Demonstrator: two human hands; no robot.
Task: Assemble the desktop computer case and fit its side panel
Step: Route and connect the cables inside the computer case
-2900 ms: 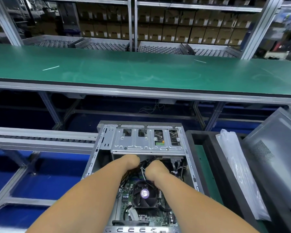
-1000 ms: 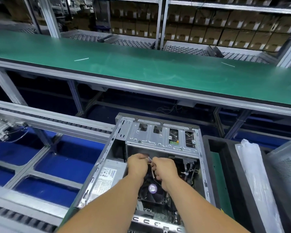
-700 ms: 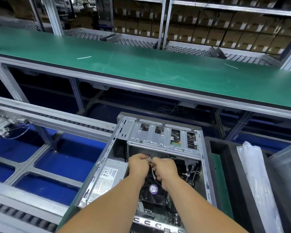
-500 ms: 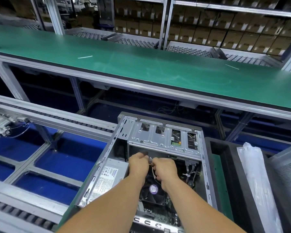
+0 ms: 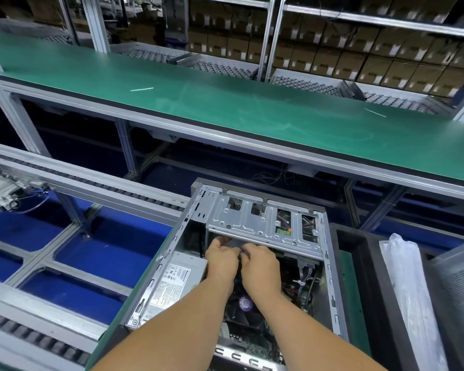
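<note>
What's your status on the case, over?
Both hands inside the open case: left hand and right hand curled together on wiring below the drive cage. Side panel still off, at right. Nothing blocking.

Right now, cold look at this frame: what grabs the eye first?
The open computer case at bottom centre, side panel off, with the left hand and right hand meeting just under its silver drive cage, fingers curled on something small that cannot be made out. Beyond it, the long green bench runs across the whole frame. Left of the hands, the labelled power supply sits inside the case.
</note>
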